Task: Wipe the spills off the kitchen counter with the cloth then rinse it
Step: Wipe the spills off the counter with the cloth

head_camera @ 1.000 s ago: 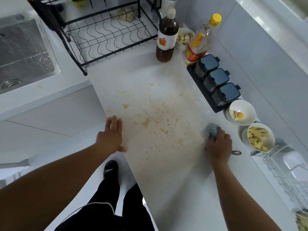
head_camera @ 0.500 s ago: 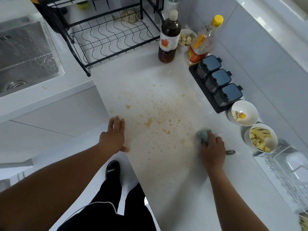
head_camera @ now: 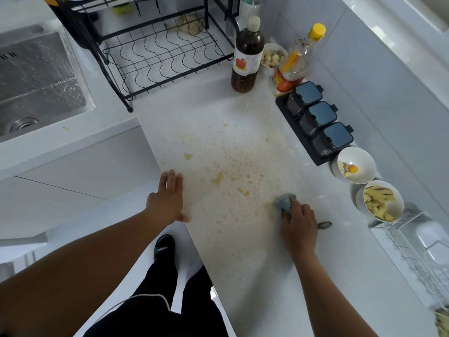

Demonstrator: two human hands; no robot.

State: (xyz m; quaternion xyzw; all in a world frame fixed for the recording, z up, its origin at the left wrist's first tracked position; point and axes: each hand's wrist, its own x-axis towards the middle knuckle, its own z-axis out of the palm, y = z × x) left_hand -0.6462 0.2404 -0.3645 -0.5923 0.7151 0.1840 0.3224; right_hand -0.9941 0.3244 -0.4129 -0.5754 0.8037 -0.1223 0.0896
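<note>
Wiping step in hand; rinse not begun. Right hand (head_camera: 298,222) gripping crumpled grey-blue cloth (head_camera: 284,201), pressing it on white speckled counter (head_camera: 243,263) at right edge of yellow-brown spills (head_camera: 218,177). Left hand (head_camera: 167,198) lying flat at counter edge, holding nothing. Next move calling for sweep leftward across stains. Small dark object (head_camera: 324,224) sitting just beside right hand; white ceramic bowls (head_camera: 362,161) crowding right side. Steel sink (head_camera: 36,69) well apart, left.

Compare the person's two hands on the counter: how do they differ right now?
The left hand lies flat with straight fingers at the edge of the counter; the right hand has curled fingers. The left hand holds nothing; the right hand grips a grey-blue cloth beside the spills. Both rest on the counter.
</note>
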